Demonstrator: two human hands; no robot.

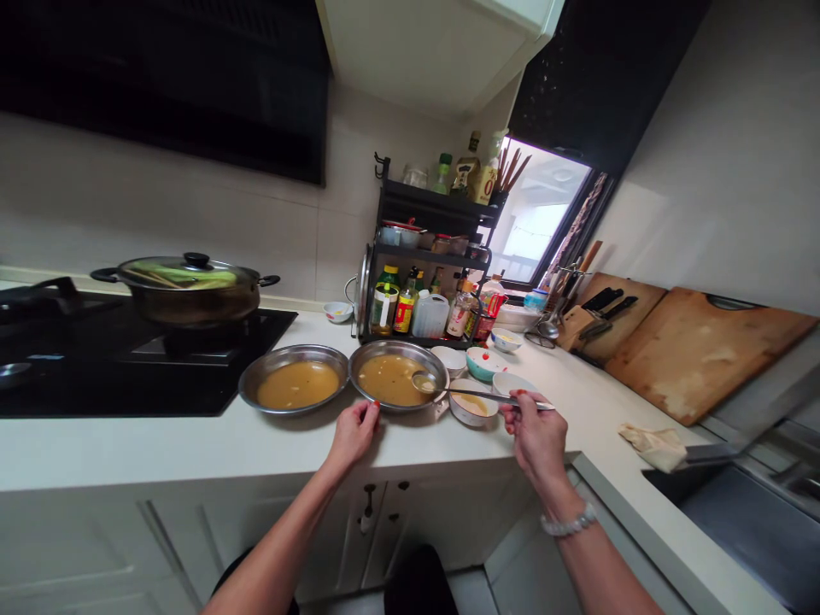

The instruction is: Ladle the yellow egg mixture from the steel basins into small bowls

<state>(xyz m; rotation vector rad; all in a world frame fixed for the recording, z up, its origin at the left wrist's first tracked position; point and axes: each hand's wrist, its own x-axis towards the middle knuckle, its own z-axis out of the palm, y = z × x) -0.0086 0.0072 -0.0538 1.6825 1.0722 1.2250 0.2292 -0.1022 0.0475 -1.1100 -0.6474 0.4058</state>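
Two metal plates of yellow-brown liquid sit side by side on the white counter, the left plate [293, 382] and the right plate [397, 377]. My left hand [354, 431] pinches the near rim of the right plate. My right hand [536, 432] grips the handle of a metal ladle [448, 389], whose bowl rests over the right edge of the right plate. A small white bowl [472, 404] with some of the same liquid stands just under the ladle handle.
A lidded pan [185, 289] sits on the black hob [115, 359] at left. A black rack of bottles [426, 273], small bowls [485, 363], a knife block [586, 320] and wooden boards [698, 350] line the back. A cloth [653, 444] lies by the sink [756, 521].
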